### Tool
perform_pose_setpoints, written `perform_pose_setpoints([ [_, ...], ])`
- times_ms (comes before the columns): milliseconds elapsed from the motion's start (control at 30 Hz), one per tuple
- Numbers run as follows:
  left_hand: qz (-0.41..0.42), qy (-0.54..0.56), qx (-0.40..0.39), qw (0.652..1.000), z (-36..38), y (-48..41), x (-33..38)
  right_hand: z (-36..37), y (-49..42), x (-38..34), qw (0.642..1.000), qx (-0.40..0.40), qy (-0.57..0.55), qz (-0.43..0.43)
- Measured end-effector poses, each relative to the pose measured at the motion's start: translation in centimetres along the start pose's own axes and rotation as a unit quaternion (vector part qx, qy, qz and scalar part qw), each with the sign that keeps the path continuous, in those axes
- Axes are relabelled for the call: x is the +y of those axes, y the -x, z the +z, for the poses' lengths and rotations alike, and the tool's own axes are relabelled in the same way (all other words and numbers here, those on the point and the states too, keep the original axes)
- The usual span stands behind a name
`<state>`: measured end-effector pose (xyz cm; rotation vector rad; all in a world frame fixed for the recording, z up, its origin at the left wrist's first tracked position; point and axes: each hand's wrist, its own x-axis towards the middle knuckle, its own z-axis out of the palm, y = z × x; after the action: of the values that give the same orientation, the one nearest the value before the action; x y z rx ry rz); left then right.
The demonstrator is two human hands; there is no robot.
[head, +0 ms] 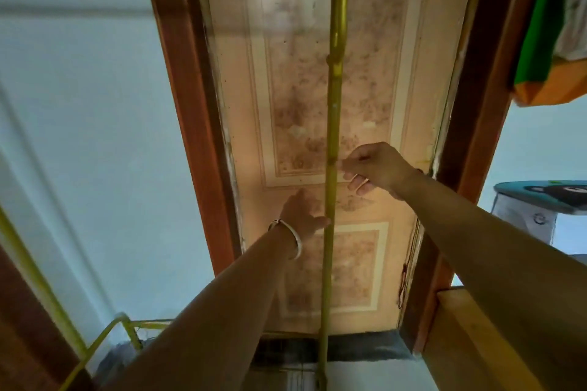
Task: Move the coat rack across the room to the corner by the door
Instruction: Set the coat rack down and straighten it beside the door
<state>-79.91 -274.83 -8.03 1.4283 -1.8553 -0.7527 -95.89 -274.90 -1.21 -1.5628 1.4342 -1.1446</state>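
Note:
The coat rack is a tall golden-yellow pole with small knobs, standing upright right in front of the closed, patterned door. My left hand, with a silver bangle on the wrist, reaches the pole from the left; its fingers are spread and the fingertips touch the pole. My right hand hovers just right of the pole a little higher, fingers loosely curled and apart, not gripping it. The pole's base is cut off at the bottom edge.
A brown wooden door frame borders the door on both sides, with pale blue walls beyond. A yellow metal frame stands low left. A wooden piece of furniture is low right, and green and orange items hang top right.

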Motion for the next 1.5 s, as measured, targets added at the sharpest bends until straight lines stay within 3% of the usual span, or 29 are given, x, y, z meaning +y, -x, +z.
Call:
perform_pose_setpoints([
  [233,-0.059,-0.028,0.035,0.997,4.3,-5.0,0.3,-1.5,-4.9,2.4,0.997,-0.071,0.021,0.016],
  [400,-0.05,-0.034,0.017,0.998,5.1,-7.6,-0.6,0.5,-7.8,3.2,0.993,-0.097,0.062,-0.034],
  [567,-0.048,0.032,0.003,0.998,4.7,-9.0,-1.1,1.1,-9.6,3.3,0.995,-0.079,0.044,-0.039],
  [1100,-0.027,0.021,0.055,0.998,4.6,-14.6,-2.3,1.5,-14.7,2.7,0.997,-0.071,0.024,-0.028],
  [1500,-0.05,0.077,0.021,0.996,6.1,-16.2,-2.9,0.3,-14.9,3.8,0.997,-0.079,0.018,-0.006],
])
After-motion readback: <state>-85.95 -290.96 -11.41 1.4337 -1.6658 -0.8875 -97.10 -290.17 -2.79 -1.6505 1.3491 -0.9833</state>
